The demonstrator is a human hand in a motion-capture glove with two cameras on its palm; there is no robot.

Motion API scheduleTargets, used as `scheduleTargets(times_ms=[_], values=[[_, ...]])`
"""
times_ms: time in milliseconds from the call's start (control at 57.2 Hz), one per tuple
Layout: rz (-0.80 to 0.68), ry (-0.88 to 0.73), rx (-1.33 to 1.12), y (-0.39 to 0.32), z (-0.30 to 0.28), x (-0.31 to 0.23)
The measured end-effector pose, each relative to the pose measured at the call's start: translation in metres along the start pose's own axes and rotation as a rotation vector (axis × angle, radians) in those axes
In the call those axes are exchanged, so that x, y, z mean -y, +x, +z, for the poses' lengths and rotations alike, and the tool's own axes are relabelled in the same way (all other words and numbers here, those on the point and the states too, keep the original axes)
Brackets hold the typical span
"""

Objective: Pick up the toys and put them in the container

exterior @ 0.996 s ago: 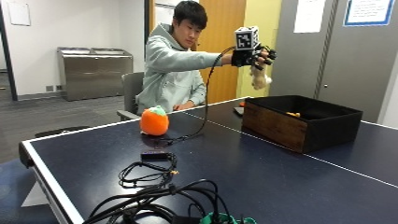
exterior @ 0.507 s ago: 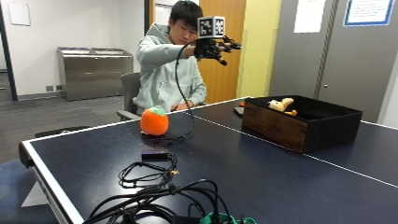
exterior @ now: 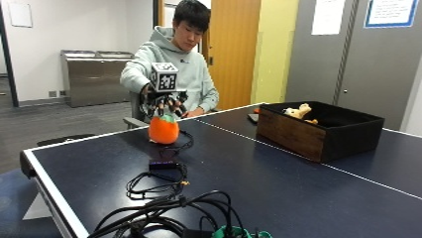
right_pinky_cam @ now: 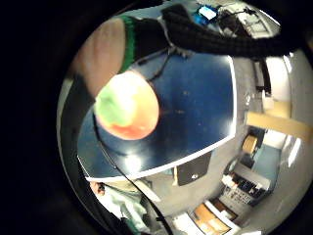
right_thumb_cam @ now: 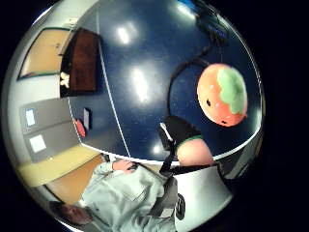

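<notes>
I read this as the reach for the second toy — one pale plush already lies in the dark container across the table, while the orange strawberry toy stands upright on the table near the person's edge, beside a black cable. My gloved right hand hovers directly above it, fingers spread and pointing down, holding nothing; from the outside view I cannot tell whether the fingertips brush the green top. Both palm views show the toy close beneath — next I'd lower, close round its body, lift, and carry it over to the container.
</notes>
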State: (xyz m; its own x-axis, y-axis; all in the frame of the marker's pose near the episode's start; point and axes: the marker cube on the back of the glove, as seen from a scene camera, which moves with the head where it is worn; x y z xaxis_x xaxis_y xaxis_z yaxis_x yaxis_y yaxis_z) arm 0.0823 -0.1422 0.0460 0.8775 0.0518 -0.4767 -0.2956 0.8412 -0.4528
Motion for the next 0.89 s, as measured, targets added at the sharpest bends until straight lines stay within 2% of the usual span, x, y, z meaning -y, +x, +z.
scheduleTargets(times_ms=[52, 157, 332, 419, 524, 577, 682, 786, 891], values=[[-0.072, -0.101, 0.019, 0.008, 0.029, -0.009], [-0.016, -0.112, 0.042, 0.011, 0.066, -0.015], [0.003, -0.001, -0.041, 0.009, 0.070, -0.012], [-0.011, -0.045, -0.076, 0.001, 0.062, -0.009], [-0.077, -0.280, -0.098, -0.012, 0.037, 0.000], [-0.129, -0.336, -0.089, -0.026, 0.020, -0.002], [-0.185, -0.320, -0.073, -0.050, -0.038, 0.028], [-0.266, -0.257, -0.147, -0.110, -0.073, -0.022], [-0.368, -0.190, -0.142, -0.158, -0.126, -0.021]])
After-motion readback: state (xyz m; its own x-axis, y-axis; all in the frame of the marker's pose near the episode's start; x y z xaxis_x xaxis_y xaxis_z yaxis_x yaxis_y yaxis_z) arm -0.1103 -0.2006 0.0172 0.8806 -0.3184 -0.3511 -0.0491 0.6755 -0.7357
